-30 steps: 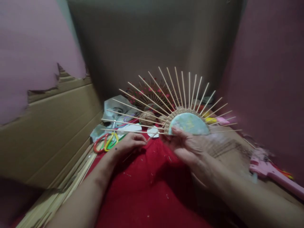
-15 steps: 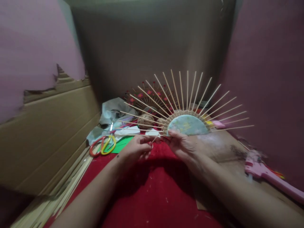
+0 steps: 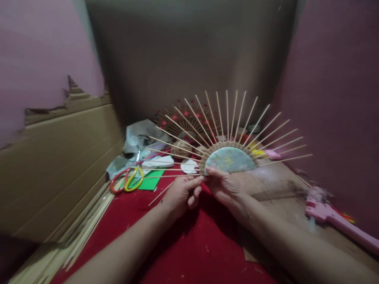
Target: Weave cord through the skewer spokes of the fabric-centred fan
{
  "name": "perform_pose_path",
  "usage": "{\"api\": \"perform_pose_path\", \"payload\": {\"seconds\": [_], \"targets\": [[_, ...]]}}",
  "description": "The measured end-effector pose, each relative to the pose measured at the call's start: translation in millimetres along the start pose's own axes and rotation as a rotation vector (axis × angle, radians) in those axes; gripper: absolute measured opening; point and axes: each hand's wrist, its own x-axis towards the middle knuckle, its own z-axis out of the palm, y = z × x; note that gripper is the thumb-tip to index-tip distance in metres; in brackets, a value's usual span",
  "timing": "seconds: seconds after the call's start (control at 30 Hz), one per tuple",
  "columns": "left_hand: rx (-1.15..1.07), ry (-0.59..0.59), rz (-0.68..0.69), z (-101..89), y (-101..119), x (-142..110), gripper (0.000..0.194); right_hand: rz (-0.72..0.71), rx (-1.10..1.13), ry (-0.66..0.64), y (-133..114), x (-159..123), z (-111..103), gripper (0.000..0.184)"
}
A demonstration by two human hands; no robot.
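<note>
Stick fan (image 3: 231, 159) in right hand (image 3: 225, 187); left hand (image 3: 182, 195) at base corner.

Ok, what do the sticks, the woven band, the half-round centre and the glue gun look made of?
Sticks: probably bamboo or wood, pale and apparently unpainted.
Woven band: likely twine, matte tan with a braided texture.
Half-round centre: seemingly fabric, pale blue with faint yellowish patches; blur leaves it open.
Glue gun: likely plastic, with a smooth pink body.

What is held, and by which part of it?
The stick fan, by the lower left corner of its half-round centre, in the right hand; whether the left hand grips too is unclear.
</note>
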Motion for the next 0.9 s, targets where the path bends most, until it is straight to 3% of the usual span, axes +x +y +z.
{"api": "perform_pose_path", "payload": {"seconds": [0.17,0.53,0.77,0.9], "targets": [[0.079,0.049,0.058,3.7,-3,-2,0.020,0.025,0.042,-0.014,3,0,-2,0.010],[0.291,0.126,0.051,-4.0,-4,-1,0.028,0.007,0.062,0.013,0,2,-7,0.011],[0.009,0.125,-0.049,-3.0,8,-4,0.036,-0.024,0.047,0.038,-3,3,-9,0.015],[-0.108,0.131,-0.014,4.9,4,-2,0.020,0.006,0.027,0.049,-1,1,-9,0.008]]}}
